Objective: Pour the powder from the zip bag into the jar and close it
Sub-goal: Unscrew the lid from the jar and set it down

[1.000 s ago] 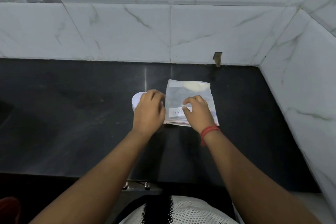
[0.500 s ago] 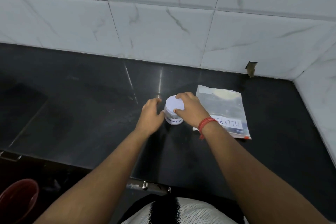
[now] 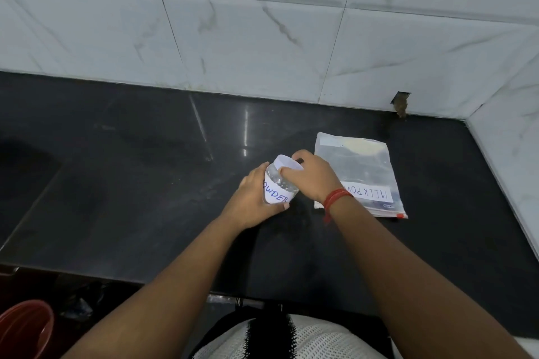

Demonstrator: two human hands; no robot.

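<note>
Nearest you, both forearms reach out over the dark bench (image 3: 145,183). Your left hand (image 3: 253,201) is wrapped around the body of the small clear jar (image 3: 278,185), fingers closed on it and covering part of its paper label, which reads "…OWDER". The jar is tipped a little away from upright, and whether its base touches the bench is hidden by your hand. Your right hand (image 3: 310,179), with the red thread (image 3: 335,198) at its wrist, sits over the white lid (image 3: 287,165), fingers curled around the rim, so you look to be at the unscrewing step, with the pour yet to come.

The risks from here, as I judge them: a tilted jar gripped low can twist in your left hand if the lid is stiff, and a lid that frees suddenly could jerk loose and roll off across the bench. Set the jar square before turning.

Just beyond your right hand the zip bag (image 3: 358,166) lies flat on the bench, touching nothing but the surface, its label reading "MILK POW…" upside down to you. The pale powder is gathered at the far end. The bag is limp, so it may fold and spill when you lift it to pour.
</note>
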